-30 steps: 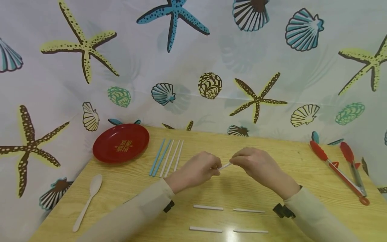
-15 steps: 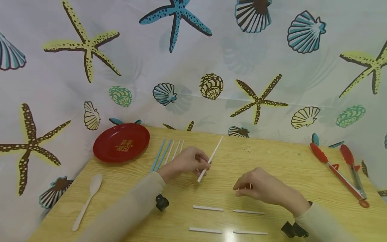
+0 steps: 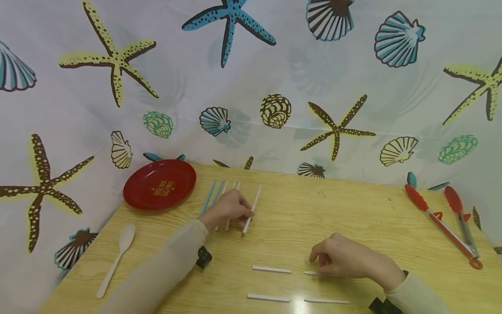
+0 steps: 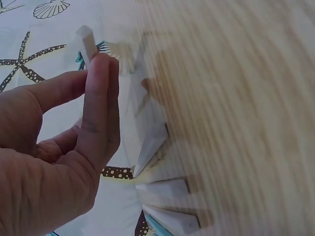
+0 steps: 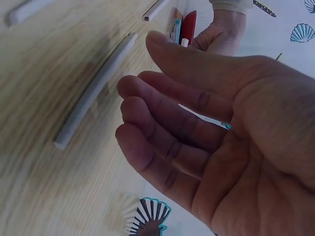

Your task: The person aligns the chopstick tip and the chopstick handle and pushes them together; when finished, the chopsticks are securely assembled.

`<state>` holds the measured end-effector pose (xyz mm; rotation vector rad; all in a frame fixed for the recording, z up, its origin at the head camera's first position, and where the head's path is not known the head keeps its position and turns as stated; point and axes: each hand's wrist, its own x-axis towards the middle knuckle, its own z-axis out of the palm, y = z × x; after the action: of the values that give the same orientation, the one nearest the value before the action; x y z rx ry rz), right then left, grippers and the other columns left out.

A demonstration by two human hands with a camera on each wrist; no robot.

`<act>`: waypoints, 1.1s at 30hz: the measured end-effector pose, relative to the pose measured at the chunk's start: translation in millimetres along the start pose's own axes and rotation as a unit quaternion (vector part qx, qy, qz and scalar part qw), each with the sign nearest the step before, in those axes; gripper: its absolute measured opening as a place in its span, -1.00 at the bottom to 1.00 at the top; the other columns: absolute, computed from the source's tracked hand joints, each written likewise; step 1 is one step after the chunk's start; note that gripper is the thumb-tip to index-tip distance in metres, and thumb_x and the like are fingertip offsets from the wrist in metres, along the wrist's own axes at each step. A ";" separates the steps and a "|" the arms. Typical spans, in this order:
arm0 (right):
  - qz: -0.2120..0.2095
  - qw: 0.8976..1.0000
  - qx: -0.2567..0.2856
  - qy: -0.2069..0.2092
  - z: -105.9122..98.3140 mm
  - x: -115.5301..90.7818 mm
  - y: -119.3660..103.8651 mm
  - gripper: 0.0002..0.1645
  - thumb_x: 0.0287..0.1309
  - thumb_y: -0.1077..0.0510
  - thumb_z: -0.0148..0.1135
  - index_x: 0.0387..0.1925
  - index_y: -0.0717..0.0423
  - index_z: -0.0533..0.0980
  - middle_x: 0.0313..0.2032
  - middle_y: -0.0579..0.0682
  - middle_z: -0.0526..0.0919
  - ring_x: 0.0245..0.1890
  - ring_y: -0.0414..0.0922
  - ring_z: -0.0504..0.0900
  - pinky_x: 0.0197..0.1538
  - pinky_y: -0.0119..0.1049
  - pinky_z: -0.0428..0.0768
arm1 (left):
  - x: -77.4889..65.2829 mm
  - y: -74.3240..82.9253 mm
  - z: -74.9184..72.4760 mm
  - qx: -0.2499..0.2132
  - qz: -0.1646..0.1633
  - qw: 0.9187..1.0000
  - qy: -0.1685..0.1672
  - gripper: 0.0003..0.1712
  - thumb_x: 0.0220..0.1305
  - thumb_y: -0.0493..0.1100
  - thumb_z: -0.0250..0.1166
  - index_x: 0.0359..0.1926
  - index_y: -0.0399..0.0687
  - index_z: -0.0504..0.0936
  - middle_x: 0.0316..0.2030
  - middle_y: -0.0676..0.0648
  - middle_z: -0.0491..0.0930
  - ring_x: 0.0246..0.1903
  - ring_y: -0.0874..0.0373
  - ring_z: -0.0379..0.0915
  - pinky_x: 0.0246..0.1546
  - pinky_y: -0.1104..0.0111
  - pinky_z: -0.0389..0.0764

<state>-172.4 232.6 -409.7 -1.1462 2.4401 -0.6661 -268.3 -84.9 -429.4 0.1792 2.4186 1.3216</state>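
My left hand [image 3: 230, 207] pinches a white chopstick [image 3: 256, 198] between thumb and fingertips; its blunt end [image 4: 87, 39] pokes past the fingers in the left wrist view. It hovers at the right of a row of chopsticks, two blue [image 3: 208, 195] and several white [image 3: 238, 185], partly covering them. My right hand [image 3: 345, 257] hangs loosely curled, holding nothing, over the upper right short white stick [image 3: 310, 273]. In the right wrist view a white stick [image 5: 93, 96] lies apart from its fingertips. Further short white sticks [image 3: 272, 269] lie on the table nearby.
A red plate [image 3: 143, 187] with gold lettering leans at the back left. In front of it lies a pale spoon [image 3: 115, 261]. Red-tipped tongs [image 3: 447, 226] rest at the right. A patterned cloth [image 3: 251, 78] hangs behind the wooden table [image 3: 376, 218].
Both hands held the chopstick at first; the right hand let go and moved down toward the short sticks. My left hand turned the chopstick lengthwise and carried it left to the row.
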 end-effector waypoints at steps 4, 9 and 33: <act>-0.002 1.000 -0.009 0.005 0.1 -0.3 1.0 -0.78 0.09 0.13 0.49 -0.22 0.07 0.66 -0.47 -0.36 0.58 -0.47 -0.42 0.52 -0.37 -0.44 0.54 | -0.1 0.1 -2.9 0.035 -0.002 0.999 0.010 -0.93 0.19 -0.36 0.40 -0.36 -0.35 0.71 -0.56 -0.15 0.64 -0.61 0.10 0.63 -0.52 0.30 0.67; -0.004 1.000 -0.027 0.015 1.1 -0.4 1.0 -0.81 0.01 0.20 0.52 -0.38 0.01 0.61 -0.50 -0.35 0.52 -0.48 -0.39 0.49 -0.38 -0.46 0.52 | 1.2 -1.7 -6.0 0.089 0.017 0.996 0.023 -0.93 0.19 -0.38 0.39 -0.40 -0.36 0.70 -0.64 -0.12 0.62 -0.67 0.08 0.62 -0.59 0.33 0.65; 0.018 1.000 -0.016 -0.001 10.8 0.6 4.1 -0.74 -0.04 0.24 0.55 -0.43 -0.04 0.56 -0.51 -0.33 0.50 -0.49 -0.40 0.47 -0.39 -0.44 0.52 | -0.6 4.3 -6.6 0.249 0.086 0.962 0.075 -0.65 0.05 -0.53 0.31 -0.75 -0.24 0.46 -0.87 -0.03 0.45 -0.84 0.12 0.50 -0.80 0.42 0.49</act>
<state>-169.9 231.6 -421.0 -1.1117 2.4709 -0.6172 -270.6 -87.9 -422.5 0.4434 2.8824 0.7836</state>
